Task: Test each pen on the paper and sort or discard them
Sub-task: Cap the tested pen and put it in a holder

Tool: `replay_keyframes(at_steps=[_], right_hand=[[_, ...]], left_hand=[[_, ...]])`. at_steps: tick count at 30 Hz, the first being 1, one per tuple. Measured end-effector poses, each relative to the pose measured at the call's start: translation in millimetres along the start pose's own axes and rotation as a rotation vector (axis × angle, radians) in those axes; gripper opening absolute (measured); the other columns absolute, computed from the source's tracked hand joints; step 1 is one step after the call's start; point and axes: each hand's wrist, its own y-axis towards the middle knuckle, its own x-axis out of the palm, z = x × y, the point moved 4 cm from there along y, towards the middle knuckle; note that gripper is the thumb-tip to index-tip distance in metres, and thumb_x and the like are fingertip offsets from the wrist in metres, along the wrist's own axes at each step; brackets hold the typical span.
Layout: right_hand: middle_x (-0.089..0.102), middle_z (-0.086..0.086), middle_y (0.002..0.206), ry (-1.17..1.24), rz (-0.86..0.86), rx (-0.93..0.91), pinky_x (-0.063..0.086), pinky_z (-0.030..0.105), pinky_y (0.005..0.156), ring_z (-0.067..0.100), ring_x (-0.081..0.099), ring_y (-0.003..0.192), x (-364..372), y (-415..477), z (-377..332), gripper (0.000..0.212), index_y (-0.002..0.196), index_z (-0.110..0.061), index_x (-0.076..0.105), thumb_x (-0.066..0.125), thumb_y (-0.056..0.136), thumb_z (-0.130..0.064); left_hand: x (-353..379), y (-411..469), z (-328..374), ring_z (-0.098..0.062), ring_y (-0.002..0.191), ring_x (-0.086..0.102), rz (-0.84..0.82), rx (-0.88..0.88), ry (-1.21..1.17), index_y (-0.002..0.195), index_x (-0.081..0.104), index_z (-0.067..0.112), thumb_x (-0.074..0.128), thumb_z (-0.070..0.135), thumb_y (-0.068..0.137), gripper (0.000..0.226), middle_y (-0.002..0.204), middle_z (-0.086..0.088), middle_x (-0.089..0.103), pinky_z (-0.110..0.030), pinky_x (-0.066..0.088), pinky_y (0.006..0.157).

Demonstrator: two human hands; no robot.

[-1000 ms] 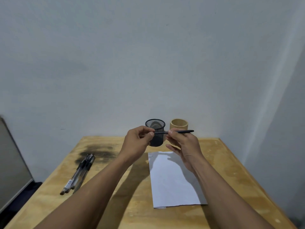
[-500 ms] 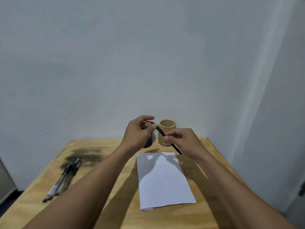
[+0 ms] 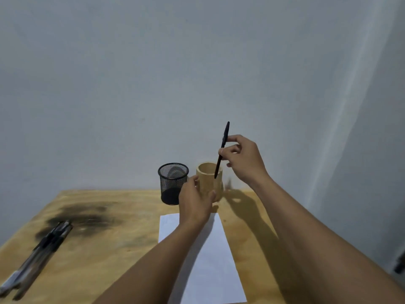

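Step, as I judge it: pen (image 3: 225, 134) into wooden cup (image 3: 208, 178); steady the cup, lower the tip straight in, then release.
Spare pens (image 3: 37, 257): slim dark bundle, far left of cup.
Mesh cup (image 3: 173, 183): black wire, round, just left.
Left hand (image 3: 195, 205): wrapped round the smooth pale cylinder.
Right hand (image 3: 243, 159): pinching the thin black pen, tip down at its mouth.
Paper (image 3: 219, 260): flat white sheet, in front.

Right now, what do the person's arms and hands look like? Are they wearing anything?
The left hand and right hand are bare: no gloves, no rings that I can see. The left forearm and right forearm are bare too: no sleeves, watch or bracelet show.
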Motion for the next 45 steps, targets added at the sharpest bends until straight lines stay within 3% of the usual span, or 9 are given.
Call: replay_keyframes(at_steps=[3,7,11,15,23,28,34,38,45], right_hand=[[0.072,-0.006,0.083,-0.048,0.028,-0.014,0.059,0.049,0.085,0.012,0.071,0.088,5,16,6,0.023,0.111,-0.027,0.066,0.069,0.089,-0.022],[0.074,-0.006,0.086,-0.065,0.028,0.001,0.059,0.047,0.082,0.013,0.071,0.086,15,27,18,0.019,0.11,-0.027,0.064,0.066,0.091,-0.024],[0.075,-0.003,0.084,-0.021,0.04,0.016,0.061,0.042,0.078,0.014,0.072,0.085,17,36,26,0.018,0.108,-0.025,0.063,0.068,0.091,-0.022],[0.075,-0.002,0.081,-0.116,-0.033,0.057,0.055,0.033,0.068,0.015,0.071,0.077,24,34,39,0.018,0.107,-0.024,0.064,0.068,0.09,-0.018],[0.075,-0.001,0.094,-0.179,-0.007,0.061,0.046,0.017,0.065,0.014,0.069,0.09,21,33,49,0.019,0.109,-0.017,0.072,0.07,0.09,-0.019],[0.075,0.0,0.102,-0.223,-0.018,0.041,0.05,0.022,0.073,0.015,0.069,0.095,18,34,49,0.024,0.112,-0.014,0.074,0.073,0.091,-0.023],[0.073,-0.004,0.094,-0.235,-0.015,0.046,0.047,0.016,0.068,0.013,0.068,0.092,17,33,51,0.029,0.117,-0.015,0.072,0.074,0.089,-0.022],[0.076,-0.004,0.098,-0.274,-0.012,0.014,0.056,0.026,0.082,0.011,0.069,0.092,18,31,49,0.026,0.118,-0.016,0.072,0.067,0.092,-0.018],[0.073,-0.004,0.108,-0.387,-0.07,-0.048,0.053,0.028,0.088,0.012,0.067,0.098,11,19,34,0.028,0.119,-0.019,0.071,0.068,0.093,-0.029]], left_hand=[[12,4,-10,-0.014,0.106,0.053,0.012,-0.023,-0.015,0.133,0.051,0.015,0.077,0.015,0.078,0.061,0.123,-0.001,0.054,-0.002,0.04,0.068],[22,8,-23,-0.018,0.116,0.056,0.039,-0.028,0.002,0.135,0.047,0.02,0.077,0.02,0.078,0.065,0.129,-0.002,0.055,-0.034,0.05,0.095],[26,12,-25,-0.017,0.118,0.054,0.071,-0.019,0.0,0.136,0.045,0.021,0.073,0.02,0.079,0.064,0.13,-0.001,0.056,-0.038,0.048,0.099],[28,16,-21,-0.011,0.113,0.051,0.09,-0.013,-0.004,0.139,0.044,0.019,0.073,0.018,0.083,0.064,0.132,0.001,0.052,-0.023,0.04,0.089],[30,19,-19,0.001,0.094,0.055,0.084,-0.016,-0.061,0.126,0.049,0.021,0.076,0.01,0.082,0.053,0.123,0.003,0.055,0.003,0.039,0.068],[32,20,-20,-0.006,0.102,0.057,0.073,-0.016,-0.057,0.128,0.048,0.023,0.078,0.015,0.081,0.057,0.123,0.005,0.056,-0.004,0.043,0.067],[32,24,-26,-0.011,0.106,0.059,0.064,-0.011,-0.032,0.124,0.048,0.027,0.08,0.017,0.077,0.058,0.124,0.004,0.058,-0.026,0.052,0.086],[31,26,-26,-0.006,0.1,0.059,0.061,-0.017,-0.028,0.123,0.05,0.026,0.081,0.015,0.075,0.058,0.121,0.004,0.06,-0.023,0.051,0.081],[23,26,-20,-0.016,0.114,0.057,0.051,-0.02,0.044,0.13,0.051,0.017,0.08,0.02,0.078,0.059,0.126,0.0,0.061,-0.028,0.047,0.092]])
